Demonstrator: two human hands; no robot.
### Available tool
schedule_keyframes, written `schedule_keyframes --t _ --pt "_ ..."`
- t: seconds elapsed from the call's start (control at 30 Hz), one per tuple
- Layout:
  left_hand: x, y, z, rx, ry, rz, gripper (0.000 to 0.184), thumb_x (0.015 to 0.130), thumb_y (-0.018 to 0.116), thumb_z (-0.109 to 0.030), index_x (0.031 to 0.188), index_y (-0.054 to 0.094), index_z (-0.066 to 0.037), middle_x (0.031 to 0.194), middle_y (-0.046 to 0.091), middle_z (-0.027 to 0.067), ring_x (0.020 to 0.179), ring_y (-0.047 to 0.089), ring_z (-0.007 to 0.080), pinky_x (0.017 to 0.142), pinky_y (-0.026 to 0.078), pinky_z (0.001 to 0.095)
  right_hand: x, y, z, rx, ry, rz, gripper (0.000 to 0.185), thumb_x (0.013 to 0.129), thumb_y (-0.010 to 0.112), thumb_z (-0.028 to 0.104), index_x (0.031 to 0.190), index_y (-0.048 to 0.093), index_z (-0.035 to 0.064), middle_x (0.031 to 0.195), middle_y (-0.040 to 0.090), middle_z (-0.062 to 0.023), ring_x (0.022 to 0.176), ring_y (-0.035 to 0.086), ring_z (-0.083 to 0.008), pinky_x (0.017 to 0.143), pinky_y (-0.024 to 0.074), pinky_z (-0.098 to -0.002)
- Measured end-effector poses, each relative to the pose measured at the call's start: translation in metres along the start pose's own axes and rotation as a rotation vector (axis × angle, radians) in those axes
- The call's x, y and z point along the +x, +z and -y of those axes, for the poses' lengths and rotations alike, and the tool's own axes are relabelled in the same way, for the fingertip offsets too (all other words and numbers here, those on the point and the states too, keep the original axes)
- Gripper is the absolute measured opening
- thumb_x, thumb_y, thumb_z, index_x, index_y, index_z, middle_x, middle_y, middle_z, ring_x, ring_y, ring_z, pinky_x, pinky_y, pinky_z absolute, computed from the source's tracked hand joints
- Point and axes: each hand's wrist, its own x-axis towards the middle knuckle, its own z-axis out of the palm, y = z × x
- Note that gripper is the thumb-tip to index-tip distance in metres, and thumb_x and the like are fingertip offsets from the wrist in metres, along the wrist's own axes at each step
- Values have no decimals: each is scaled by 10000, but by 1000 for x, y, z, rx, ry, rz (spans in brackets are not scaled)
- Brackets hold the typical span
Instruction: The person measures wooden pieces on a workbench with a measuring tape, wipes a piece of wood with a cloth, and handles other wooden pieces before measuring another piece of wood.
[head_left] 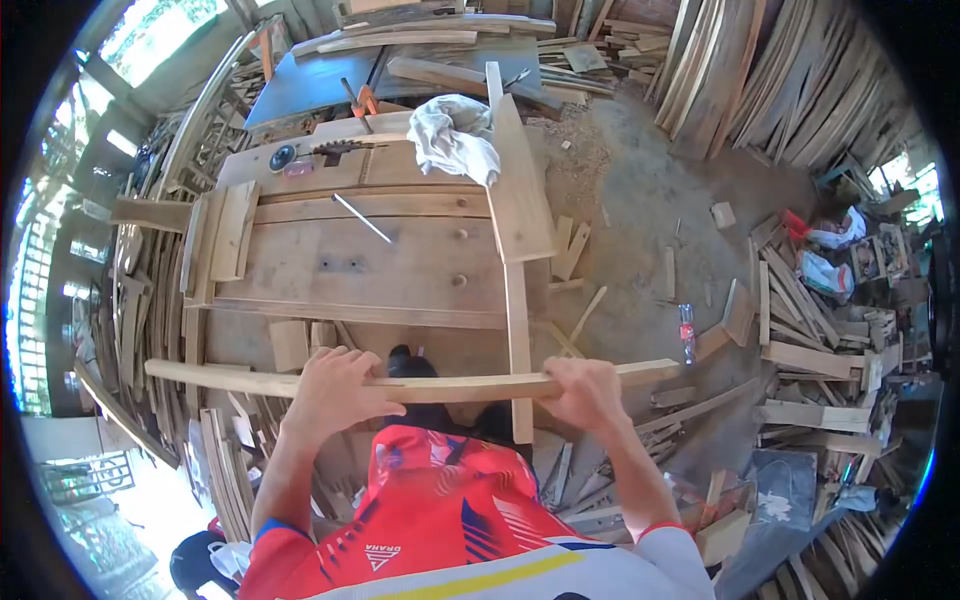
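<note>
A long, narrow wooden strip (460, 388) runs crosswise in front of my body, nearly level. My left hand (338, 388) is wrapped round it left of the middle, thumb pointing inward. Toward its right end my right hand (585, 390) grips the same strip from above. Beyond it stands a wooden workbench (370, 262) with a pencil-like white stick (362, 218) lying on top. Another upright-looking board (520, 350) extends from the bench's right side and passes beneath the strip near my right hand.
A white cloth (452, 138) hangs over the bench's far right corner, beside a wide plank (522, 190). An orange clamp (366, 102) is at the back. Scrap wood (815, 355) is heaped at right, and a plastic bottle (687, 333) lies on the floor.
</note>
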Motion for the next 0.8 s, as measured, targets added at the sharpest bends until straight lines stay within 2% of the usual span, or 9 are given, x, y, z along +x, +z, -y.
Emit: schedule_keyframes --t 0.03,0.13,0.23,0.33,0.53,0.63,0.8 --pt "-1 2 -13 -28 -9 -29 663 731 849 -615 1097 733 -74 993 738 80 1019 677 298 986 478 429 -10 -7 -14 11 -8 -30 370 712 878 349 970 728 129 865 744 -76 801 728 -322 713 560 -424" --pt "7 9 -43 -34 39 -120 654 740 845 -607 1085 736 -63 1021 733 79 1041 670 297 985 478 432 -33 -26 -46 -46 35 -87 353 746 854 387 945 690 146 862 725 -57 828 726 -273 693 552 -416" --pt "22 22 -61 23 108 -151 651 744 843 -608 1078 741 -59 1045 729 84 1059 664 299 989 477 434 -55 -38 -70 -99 61 -157 357 719 879 362 944 702 149 849 720 -49 808 724 -274 698 556 -410" --pt "38 34 -68 16 156 -164 605 763 843 -587 1061 749 -69 1013 732 84 1035 678 299 966 495 440 -79 -44 -82 -64 155 -185 400 649 923 290 956 728 120 844 740 -102 801 728 -329 715 563 -431" --pt "66 41 -91 -6 192 -140 524 776 848 -546 1002 746 -86 944 739 70 958 707 298 884 536 439 -98 -61 -93 -59 228 -171 402 655 924 295 957 723 121 848 742 -112 790 724 -346 708 563 -437" --pt "68 41 -111 15 142 -166 523 758 855 -550 982 750 -89 932 744 72 946 709 291 874 539 434 -97 -72 -116 -60 200 -100 359 721 895 340 958 708 145 857 741 -64 804 730 -299 703 565 -416" --pt "68 62 -161 25 50 -206 517 729 867 -545 940 762 -84 907 746 84 926 709 289 864 540 433 -97 -97 -172 32 122 54 455 802 839 506 998 696 121 868 740 -110 829 728 -340 731 562 -440"
